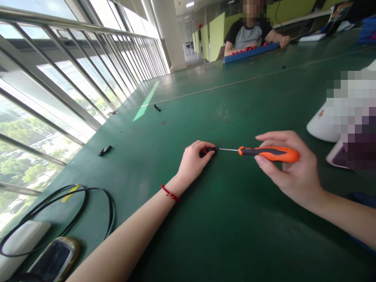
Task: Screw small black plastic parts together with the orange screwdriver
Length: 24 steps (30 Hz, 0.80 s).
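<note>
Fingers (209, 157) of the left hand (191, 159) pinch a small black part (212, 149) just above the green table (223, 235), and the thumb is on the near side of it. Call that black part the middle of a clock. At 3 o'clock is a screwdriver (270, 154) with an orange and black handle, and its thin metal rod points back at 9 o'clock and meets the end of the part. The right hand (302, 174) holds the screwdriver loosely, with the thumb on the bottom edge of the handle, the pointing finger up off it, and the fat end by the palm. I cannot tell how the other right fingers sit, because the handle and hand hide them. A red string bracelet (170, 194) goes around the left wrist, at about 7 o'clock. Well apart at 9 o'clock, a black clip (105, 150) lies on the table, and a smaller black bit (158, 107) lies at 10 o'clock. At 8 o'clock a black cable (112, 213) lies in big loops, with a white box (26, 239) and a gadget with a dark screen (54, 258) near it. A shiny metal railing (73, 25) runs along the side at 10 o'clock. Far off at 1 o'clock another person (252, 34) sits behind a blue tray (249, 54) with small red things (248, 49) in it, one hand by the tray's end
</note>
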Tool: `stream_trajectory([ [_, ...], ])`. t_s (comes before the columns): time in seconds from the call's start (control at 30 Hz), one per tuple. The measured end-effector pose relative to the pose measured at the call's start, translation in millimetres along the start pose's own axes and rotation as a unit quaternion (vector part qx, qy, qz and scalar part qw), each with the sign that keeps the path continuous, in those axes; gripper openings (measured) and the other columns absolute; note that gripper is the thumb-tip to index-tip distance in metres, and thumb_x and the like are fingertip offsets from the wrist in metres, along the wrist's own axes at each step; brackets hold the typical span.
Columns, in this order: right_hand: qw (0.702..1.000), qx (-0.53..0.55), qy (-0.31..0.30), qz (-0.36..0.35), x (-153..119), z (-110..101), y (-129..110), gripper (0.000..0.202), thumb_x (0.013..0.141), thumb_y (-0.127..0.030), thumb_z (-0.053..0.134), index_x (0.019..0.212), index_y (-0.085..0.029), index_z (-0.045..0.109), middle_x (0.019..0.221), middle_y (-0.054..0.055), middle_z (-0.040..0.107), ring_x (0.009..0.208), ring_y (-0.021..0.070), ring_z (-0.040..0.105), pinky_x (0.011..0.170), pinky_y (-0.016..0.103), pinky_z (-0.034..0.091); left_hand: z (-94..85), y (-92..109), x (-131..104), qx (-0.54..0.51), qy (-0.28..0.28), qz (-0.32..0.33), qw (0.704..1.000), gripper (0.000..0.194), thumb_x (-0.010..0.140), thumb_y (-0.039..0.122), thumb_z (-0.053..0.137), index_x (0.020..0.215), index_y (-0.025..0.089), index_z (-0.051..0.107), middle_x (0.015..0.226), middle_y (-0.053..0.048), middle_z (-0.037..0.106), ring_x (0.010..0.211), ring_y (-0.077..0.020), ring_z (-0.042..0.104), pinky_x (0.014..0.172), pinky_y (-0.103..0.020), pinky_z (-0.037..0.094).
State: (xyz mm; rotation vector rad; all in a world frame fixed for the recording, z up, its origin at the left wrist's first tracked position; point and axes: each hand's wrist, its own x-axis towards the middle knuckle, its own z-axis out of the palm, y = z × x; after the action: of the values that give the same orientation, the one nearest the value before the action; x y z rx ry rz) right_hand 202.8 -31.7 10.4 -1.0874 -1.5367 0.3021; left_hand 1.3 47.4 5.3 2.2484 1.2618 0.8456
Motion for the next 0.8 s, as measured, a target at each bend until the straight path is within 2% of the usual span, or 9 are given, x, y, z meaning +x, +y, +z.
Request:
stream_trajectory([
  [0.07, 1.0, 0.018, 0.007, 0.002, -0.3, 0.1, 0.7, 0.034, 0.072, -0.022, 0.067, 0.104, -0.028, 0.055, 0.089, 0.002, 0.059, 0.075, 0.0184, 0.062, 0.066, 0.033, 0.053, 0.2, 0.0, 0.0, -0.001, -0.001, 0.001, 1.0, 0.017, 0.08, 0.018, 0.056, 0.092, 0.018, 0.069, 0.088, -0.003, 0.066, 0.076, -0.013, 0.058, 0.071, -0.024, 0.048],
  [0.2, 0.996, 0.005, -0.076, 0.041, -1.1, -0.3, -0.2, 0.012, 0.08, -0.025, 0.061, 0.092, -0.025, 0.059, 0.062, -0.003, 0.056, 0.05, 0.0122, 0.054, 0.05, 0.027, 0.046, 0.4, -0.2, -0.1, -0.002, 0.001, 0.0, 1.0, 0.017, 0.08, 0.018, 0.056, 0.092, 0.018, 0.069, 0.087, -0.003, 0.066, 0.075, -0.0128, 0.058, 0.071, -0.024, 0.047],
  [0.33, 1.0, 0.028, 0.001, 0.014, -1.2, 0.2, -0.7, 0.03, 0.074, -0.023, 0.066, 0.102, -0.025, 0.056, 0.082, 0.0, 0.06, 0.071, 0.0166, 0.061, 0.066, 0.031, 0.05, 0.4, -0.9, -0.2, -0.001, -0.001, 0.003, 1.0, 0.018, 0.08, 0.018, 0.056, 0.092, 0.018, 0.069, 0.087, -0.003, 0.065, 0.075, -0.0125, 0.058, 0.071, -0.024, 0.047],
  [0.37, 0.999, 0.029, -0.007, 0.017, -1.1, 0.3, -0.8, 0.03, 0.074, -0.022, 0.066, 0.102, -0.025, 0.056, 0.081, 0.0, 0.06, 0.07, 0.0166, 0.061, 0.065, 0.031, 0.05, 0.5, -1.0, -0.2, -0.002, -0.001, 0.003, 1.0, 0.018, 0.08, 0.018, 0.056, 0.092, 0.018, 0.069, 0.087, -0.003, 0.066, 0.075, -0.0126, 0.058, 0.071, -0.024, 0.048],
  [0.47, 0.996, 0.019, -0.072, 0.049, -1.3, 0.5, -1.3, 0.014, 0.079, -0.024, 0.06, 0.093, -0.025, 0.058, 0.058, -0.004, 0.053, 0.049, 0.0127, 0.053, 0.048, 0.027, 0.044, 0.4, -0.9, -0.2, -0.002, -0.001, 0.0, 1.0, 0.018, 0.08, 0.019, 0.056, 0.093, 0.018, 0.069, 0.088, -0.003, 0.066, 0.075, -0.0127, 0.058, 0.071, -0.023, 0.048],
  [0.5, 0.996, 0.012, -0.073, 0.05, -1.4, 0.7, -1.3, 0.011, 0.08, -0.025, 0.06, 0.091, -0.025, 0.058, 0.058, -0.004, 0.053, 0.048, 0.0126, 0.053, 0.047, 0.027, 0.044, 0.4, -0.7, -0.1, -0.001, -0.001, -0.001, 1.0, 0.018, 0.08, 0.019, 0.056, 0.093, 0.018, 0.069, 0.088, -0.003, 0.066, 0.075, -0.0127, 0.058, 0.071, -0.024, 0.048],
  [0.57, 0.999, 0.01, -0.025, 0.026, -1.5, 1.1, -0.9, 0.018, 0.076, -0.024, 0.063, 0.093, -0.026, 0.058, 0.074, 0.0, 0.059, 0.063, 0.016, 0.06, 0.056, 0.029, 0.05, 0.5, -0.3, -0.1, 0.001, 0.0, -0.001, 1.0, 0.018, 0.08, 0.019, 0.056, 0.092, 0.018, 0.069, 0.087, -0.003, 0.066, 0.075, -0.0127, 0.058, 0.071, -0.024, 0.048],
  [0.63, 1.0, 0.017, 0.012, 0.001, -1.3, 1.1, -0.7, 0.028, 0.073, -0.022, 0.066, 0.099, -0.027, 0.057, 0.09, 0.002, 0.059, 0.075, 0.0184, 0.061, 0.067, 0.033, 0.053, 0.5, 0.1, 0.0, 0.003, 0.001, -0.002, 1.0, 0.017, 0.08, 0.018, 0.056, 0.092, 0.018, 0.069, 0.087, -0.003, 0.066, 0.075, -0.0128, 0.058, 0.071, -0.024, 0.048],
  [0.8, 0.995, -0.001, -0.091, 0.027, -0.8, -0.7, -2.7, 0.014, 0.079, -0.023, 0.06, 0.092, -0.026, 0.059, 0.062, -0.003, 0.054, 0.049, 0.0119, 0.053, 0.045, 0.025, 0.044, 0.6, 0.4, 0.0, 0.0, -0.001, -0.003, 1.0, 0.018, 0.08, 0.018, 0.056, 0.093, 0.018, 0.069, 0.088, -0.003, 0.066, 0.075, -0.0126, 0.057, 0.071, -0.024, 0.047],
])
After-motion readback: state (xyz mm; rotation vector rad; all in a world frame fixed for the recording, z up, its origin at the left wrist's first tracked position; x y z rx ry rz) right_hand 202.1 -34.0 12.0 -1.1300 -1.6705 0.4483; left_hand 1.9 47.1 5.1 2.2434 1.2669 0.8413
